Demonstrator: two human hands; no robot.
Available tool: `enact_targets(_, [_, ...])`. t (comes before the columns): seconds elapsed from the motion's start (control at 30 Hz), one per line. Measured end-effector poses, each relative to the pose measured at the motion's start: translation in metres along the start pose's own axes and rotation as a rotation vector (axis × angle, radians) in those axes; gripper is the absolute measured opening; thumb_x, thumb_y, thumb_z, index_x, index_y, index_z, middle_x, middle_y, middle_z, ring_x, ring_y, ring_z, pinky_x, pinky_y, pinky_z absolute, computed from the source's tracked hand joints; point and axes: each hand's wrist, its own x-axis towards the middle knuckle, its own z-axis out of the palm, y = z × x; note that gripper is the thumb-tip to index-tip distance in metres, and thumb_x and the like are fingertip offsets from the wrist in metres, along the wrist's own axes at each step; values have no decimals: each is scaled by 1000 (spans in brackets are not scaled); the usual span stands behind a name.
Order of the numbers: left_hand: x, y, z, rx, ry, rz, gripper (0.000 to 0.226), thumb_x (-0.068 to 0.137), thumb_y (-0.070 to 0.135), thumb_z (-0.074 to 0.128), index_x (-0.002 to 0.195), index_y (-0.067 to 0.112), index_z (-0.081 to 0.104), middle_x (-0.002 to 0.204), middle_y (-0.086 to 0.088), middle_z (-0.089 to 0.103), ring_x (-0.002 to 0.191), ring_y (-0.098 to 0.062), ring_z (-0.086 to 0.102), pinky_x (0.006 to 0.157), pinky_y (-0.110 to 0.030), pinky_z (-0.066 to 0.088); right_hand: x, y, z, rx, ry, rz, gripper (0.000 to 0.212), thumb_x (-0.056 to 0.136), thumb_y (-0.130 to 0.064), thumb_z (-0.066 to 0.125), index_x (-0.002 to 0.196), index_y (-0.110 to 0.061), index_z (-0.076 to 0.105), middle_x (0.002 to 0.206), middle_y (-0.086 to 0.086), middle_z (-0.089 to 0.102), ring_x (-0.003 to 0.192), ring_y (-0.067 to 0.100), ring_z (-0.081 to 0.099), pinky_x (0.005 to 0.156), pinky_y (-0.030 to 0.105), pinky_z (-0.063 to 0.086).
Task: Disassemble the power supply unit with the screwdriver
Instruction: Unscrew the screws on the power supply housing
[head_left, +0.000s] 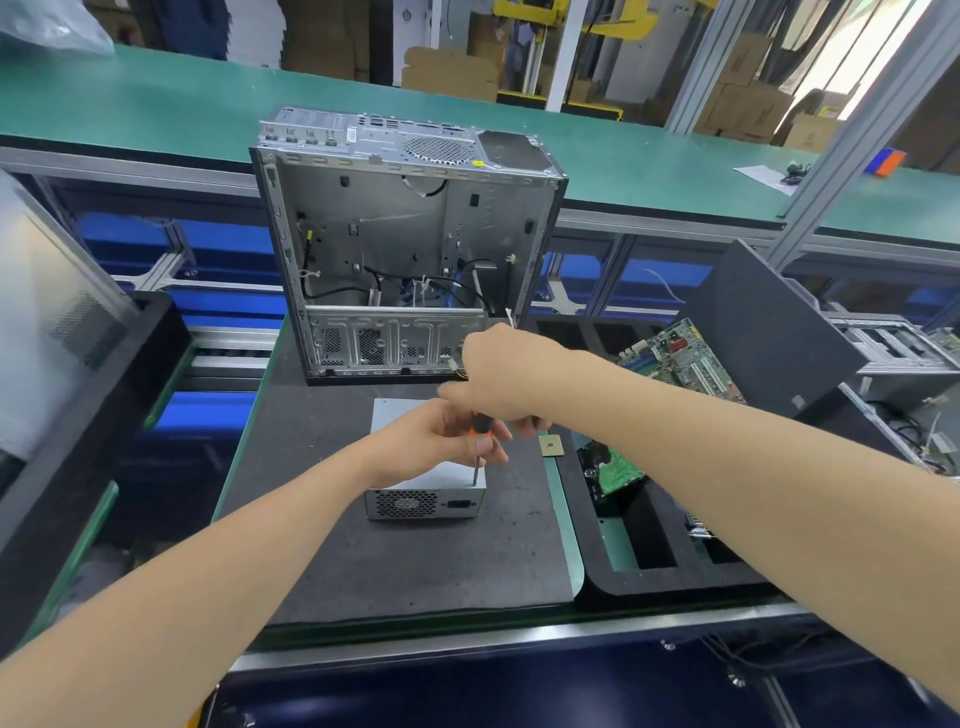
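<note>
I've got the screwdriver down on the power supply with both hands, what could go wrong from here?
1. The screwdriver tip sits near the front right corner of the power supply; a slip could send it off the edge.
2. The left hand and right hand both grip the screwdriver, so the box may shift on the mat.
3. The loose chip beside it could get knocked.

Power supply unit (426, 488): silver-grey shell, near face with a dark honeycomb vent grille. Screwdriver (474, 430): orange and black handle, grey shaft. Mat (415, 561) beneath: charcoal, flecked pale. Computer case (395, 234), far: bare silver, black rim, perforated panels. Conveyor belt (156, 98): green. Circuit board (680, 358), right: green. Foam tray (675, 582): black.
</note>
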Motion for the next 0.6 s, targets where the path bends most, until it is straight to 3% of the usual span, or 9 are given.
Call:
enact_targets(0.1, [-1, 2, -1, -10, -4, -4, 26, 106, 15, 63, 132, 15, 65, 122, -8, 71, 113, -28, 72, 103, -47, 56, 2, 5, -7, -62, -57, -139, 27, 92, -28, 58, 82, -5, 67, 53, 4, 70, 42, 22, 68, 46, 28, 58])
enact_targets(0.2, [-1, 2, -5, -10, 5, -34, 22, 106, 16, 63, 126, 9, 67, 114, -9, 77, 109, -22, 73, 102, -42, 56, 3, 10, -13, -187, -58, -334, 6, 83, -23, 68, 86, -19, 65, 77, -3, 71, 75, 22, 71, 63, 36, 60])
enact_targets(0.3, [-2, 2, -6, -19, -5, -30, 22, 106, 13, 62, 127, 8, 66, 114, -6, 78, 111, -20, 73, 101, -37, 57, 3, 10, -12, -241, -106, -460, 12, 77, -14, 71, 85, -22, 66, 86, -1, 71, 87, 19, 67, 70, 37, 58])
enact_targets(0.43, [-2, 0, -3, -23, -2, -17, 22, 105, 8, 62, 125, 1, 66, 108, -3, 79, 106, -19, 74, 96, -33, 58, 4, 9, -6, -230, -98, -453, 12, 75, -10, 70, 83, -18, 68, 89, 2, 71, 89, 22, 69, 75, 42, 59])
enact_targets(0.53, [-1, 0, -2, -32, 17, -30, 21, 104, 6, 63, 123, -1, 66, 106, -5, 79, 105, -20, 74, 94, -32, 57, 3, 10, -5, -220, -92, -458, 13, 76, -13, 70, 88, -17, 68, 91, -2, 67, 92, 20, 66, 76, 44, 59])
enact_targets(0.6, [-1, 2, -2, -19, 21, -34, 21, 103, 6, 64, 123, -2, 66, 105, -5, 78, 107, -21, 74, 96, -35, 58, 1, 11, -6, -228, -81, -444, 19, 79, -24, 71, 98, -23, 65, 96, -11, 52, 94, 17, 59, 73, 43, 57])
